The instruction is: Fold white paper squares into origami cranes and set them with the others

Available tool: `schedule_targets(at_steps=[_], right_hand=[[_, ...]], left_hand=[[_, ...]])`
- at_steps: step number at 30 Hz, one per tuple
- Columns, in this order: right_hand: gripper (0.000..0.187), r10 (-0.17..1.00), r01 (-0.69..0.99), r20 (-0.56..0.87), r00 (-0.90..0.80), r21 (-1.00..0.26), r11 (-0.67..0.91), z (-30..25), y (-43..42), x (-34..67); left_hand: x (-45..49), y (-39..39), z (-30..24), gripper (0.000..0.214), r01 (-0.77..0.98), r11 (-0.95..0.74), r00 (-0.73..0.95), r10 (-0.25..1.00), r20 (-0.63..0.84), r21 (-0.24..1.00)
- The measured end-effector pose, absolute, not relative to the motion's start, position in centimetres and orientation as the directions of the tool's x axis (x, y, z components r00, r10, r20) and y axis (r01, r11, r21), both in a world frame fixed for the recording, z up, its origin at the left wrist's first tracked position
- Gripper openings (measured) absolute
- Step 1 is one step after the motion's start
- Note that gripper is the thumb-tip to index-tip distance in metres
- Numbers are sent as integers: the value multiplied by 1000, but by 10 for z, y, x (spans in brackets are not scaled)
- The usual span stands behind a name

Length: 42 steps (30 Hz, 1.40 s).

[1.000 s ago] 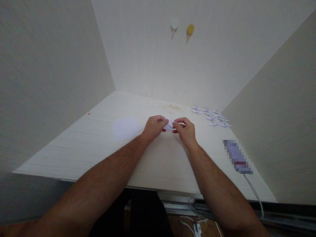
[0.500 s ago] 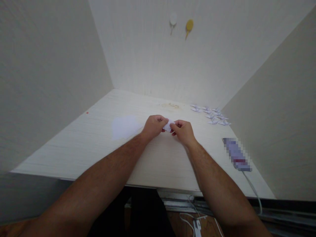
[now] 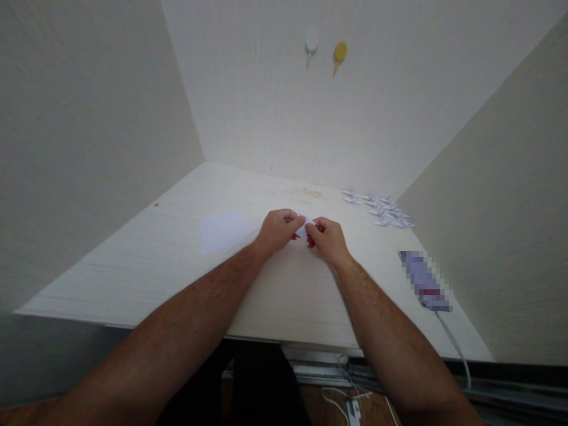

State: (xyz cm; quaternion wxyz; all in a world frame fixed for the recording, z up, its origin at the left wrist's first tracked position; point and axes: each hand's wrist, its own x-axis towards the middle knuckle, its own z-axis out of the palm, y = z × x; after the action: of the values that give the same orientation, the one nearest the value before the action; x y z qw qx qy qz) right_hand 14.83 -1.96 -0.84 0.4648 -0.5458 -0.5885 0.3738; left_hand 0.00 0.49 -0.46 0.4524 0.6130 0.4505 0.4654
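Observation:
A small folded piece of white paper (image 3: 302,229) is held between my two hands above the table. My left hand (image 3: 280,228) pinches its left side, thumb on top. On its right side, my right hand (image 3: 327,237) grips it with thumb and fingers. The hands cover most of the paper, so its exact folded shape cannot be made out. To the left of my left hand lie flat white paper sheets (image 3: 224,229). Several folded paper cranes (image 3: 384,212) stand grouped at the back right of the table.
The white table (image 3: 284,302) is bounded by walls at the back and sides. A blurred-out phone-like device (image 3: 423,281) lies at the right, with a white cable (image 3: 457,346) running off the edge. Two hooks, white (image 3: 311,41) and yellow (image 3: 340,51), are on the back wall.
My thumbs have come slightly closer together on the folded paper, and less of it shows. The whole view has shifted a little; the other things lie as before.

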Motion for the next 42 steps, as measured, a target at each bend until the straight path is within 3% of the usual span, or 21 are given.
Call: schedule_targets(at_steps=[4,13,25,36,42], right_hand=[[22,990,289,139,27,-949,125,-11,-18,149],[19,991,326,132,16,-938,120,-10,-19,148],[22,982,456,190,12,-875,164,-9,-20,149],[17,985,427,172,-9,-890,159,1,-23,145],[11,985,444,173,23,-884,145,-4,-22,145]], left_hand=[[0,5,-4,16,75,-168,190,970,151,983],[1,5,-6,9,128,-153,134,982,136,980],[1,4,-6,13,190,-165,109,983,147,968],[4,0,-1,16,164,-182,-25,982,188,969],[4,2,-4,16,156,-181,33,983,178,971]])
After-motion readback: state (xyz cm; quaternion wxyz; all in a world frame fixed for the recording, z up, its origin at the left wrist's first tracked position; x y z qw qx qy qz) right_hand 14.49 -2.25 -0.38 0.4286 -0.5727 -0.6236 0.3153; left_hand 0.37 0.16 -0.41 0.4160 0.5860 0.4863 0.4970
